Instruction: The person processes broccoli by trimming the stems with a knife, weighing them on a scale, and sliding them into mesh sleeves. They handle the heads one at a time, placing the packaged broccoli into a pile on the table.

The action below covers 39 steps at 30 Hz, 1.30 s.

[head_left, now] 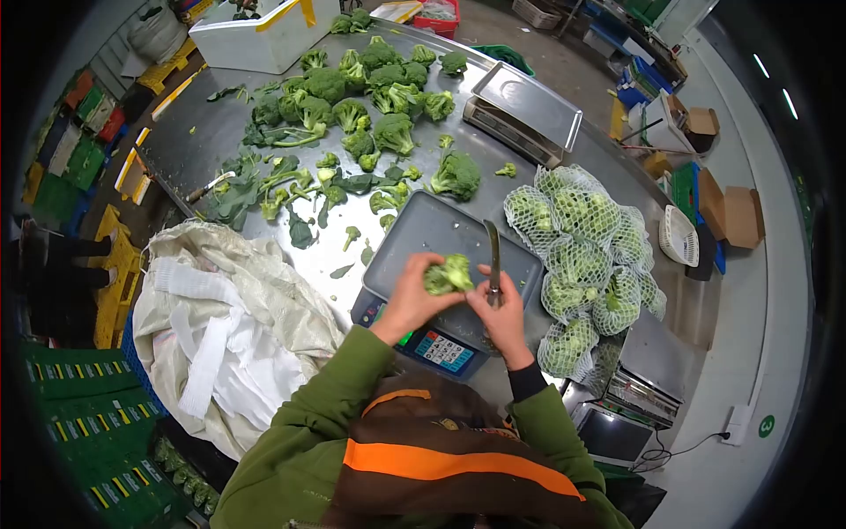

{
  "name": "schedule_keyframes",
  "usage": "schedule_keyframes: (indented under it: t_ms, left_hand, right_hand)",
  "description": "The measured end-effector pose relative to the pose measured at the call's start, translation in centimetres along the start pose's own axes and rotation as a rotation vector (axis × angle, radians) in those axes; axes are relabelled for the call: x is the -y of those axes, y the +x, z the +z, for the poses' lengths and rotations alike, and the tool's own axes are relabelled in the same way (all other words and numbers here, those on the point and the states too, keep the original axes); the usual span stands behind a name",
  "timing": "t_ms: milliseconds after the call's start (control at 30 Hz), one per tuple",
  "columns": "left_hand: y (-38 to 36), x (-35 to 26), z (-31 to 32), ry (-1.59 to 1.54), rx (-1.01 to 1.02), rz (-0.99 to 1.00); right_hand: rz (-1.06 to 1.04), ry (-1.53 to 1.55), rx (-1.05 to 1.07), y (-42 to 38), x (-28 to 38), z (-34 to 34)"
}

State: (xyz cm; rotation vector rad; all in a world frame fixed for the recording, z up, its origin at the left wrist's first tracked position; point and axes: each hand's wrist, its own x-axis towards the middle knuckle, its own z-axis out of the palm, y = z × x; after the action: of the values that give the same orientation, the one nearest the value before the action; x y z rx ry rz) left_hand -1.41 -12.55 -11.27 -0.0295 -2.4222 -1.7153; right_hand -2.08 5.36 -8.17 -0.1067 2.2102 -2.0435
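Observation:
Over the grey tray (401, 231) of a digital scale (443, 352), my left hand (414, 298) is closed around a piece of broccoli (449, 274), its cut stem side facing right. My right hand (502, 319) grips a knife (493, 251) with the blade pointing up and away from me; its thumb is close to the broccoli. Beyond the tray lies a large pile of broccoli heads (352, 93), with loose leaves and small florets nearer. Broccoli in white mesh nets (582, 256) is heaped to the right of the tray.
A sack with white netting (225, 317) stands at the left. A second scale (524, 106) sits at the back right, and a white foam box (256, 40) at the back left. Another knife (210, 187) lies near the left table edge. Someone's legs (88, 256) show at far left.

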Motion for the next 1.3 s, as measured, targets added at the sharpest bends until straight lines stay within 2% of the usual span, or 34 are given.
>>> schedule_keyframes:
  t_ms: [33, 100, 133, 200, 233, 300, 367, 500, 567, 700, 767, 833, 900, 967, 1067, 1133, 1167, 1200, 1233, 1267, 1300]
  left_hand:
    - [0.6, -0.5, 0.3, 0.006, 0.109, -0.016]
    - [1.7, 0.5, 0.8, 0.041, 0.321, 0.023]
    - [2.4, 0.4, 0.4, 0.042, 0.320, 0.021]
    - [4.3, 0.4, -0.9, 0.009, 0.509, 0.088]
    - [5.3, 1.1, -1.5, 0.011, 0.510, 0.084]
    - [8.3, 2.5, -2.8, -0.395, 0.364, -0.249]
    - [12.8, 4.7, -4.5, -0.459, 0.199, -0.306]
    - [23.4, 14.5, -6.0, -0.081, -0.275, -0.186]
    - [29.4, 17.8, -6.3, -0.079, -0.458, -0.158]
    - [40.4, 21.7, -6.6, 0.225, -0.612, -0.161]
    - [44.3, 23.0, -6.5, 0.325, -0.537, -0.300]
    - [46.8, 26.1, -5.8, 0.332, -0.570, -0.326]
    - [47.5, 26.5, -5.3, 0.152, -0.420, -0.471]
    - [46.4, 23.5, -5.9, 0.017, -0.370, -0.482]
    - [45.5, 23.6, -7.3, -0.071, -0.328, -0.513]
    - [44.7, 24.5, -8.4, -0.451, -0.323, -0.636]
    - [43.7, 25.1, -8.6, -0.453, -0.329, -0.635]
    - [42.8, 25.7, -8.8, -0.670, -0.264, -0.530]
    - [41.2, 23.8, -9.2, -0.880, -0.195, -0.415]
    - [39.0, 21.8, -9.6, -1.013, -0.190, -0.460]
    - [36.6, 17.5, -10.2, -1.145, -0.185, -0.505]
  right_hand:
    - [0.002, 0.003, 0.001, 0.1, -0.1, -0.3]
    - [0.030, -0.303, 0.009, 0.3, -0.5, -1.2]
    - [0.122, -0.282, -0.001, 0.3, -0.8, -1.5]
    - [0.116, -0.271, -0.001, 0.4, -2.4, -2.1]
    - [0.116, -0.262, -0.002, 0.4, -2.8, -2.2]
    - [0.186, -0.227, 0.019, 0.5, -2.5, -2.2]
    - [0.232, -0.156, 0.047, 0.5, -3.5, -2.3]
    - [0.410, -0.009, 0.113, 1.0, -1.7, -1.7]
    - [0.383, -0.133, 0.142, 1.2, -1.5, -1.8]
    - [0.459, -0.092, 0.143, 1.5, -1.3, -2.0]
    - [0.445, -0.157, 0.165, 1.3, -2.2, -2.4]
    - [0.438, -0.029, 0.130, 0.7, -3.3, -2.3]
    - [0.434, -0.043, 0.136, 0.8, -3.2, -2.3]
    - [0.424, -0.049, 0.145, 1.0, -3.0, -2.3]
    - [0.470, -0.009, 0.178, 0.8, -2.8, -1.8]
    - [0.482, 0.033, 0.152, 0.8, -2.8, -1.5]
    - [0.481, 0.030, 0.157, 0.7, -2.4, -1.4]
    - [0.515, 0.027, 0.151, 0.8, -2.1, -1.3]
    - [0.549, 0.024, 0.145, 0.9, -1.7, -1.3]
    - [0.439, -0.196, 0.187, 0.9, -1.9, -1.5]
    - [0.435, -0.198, 0.197, 0.9, -1.5, -1.3]
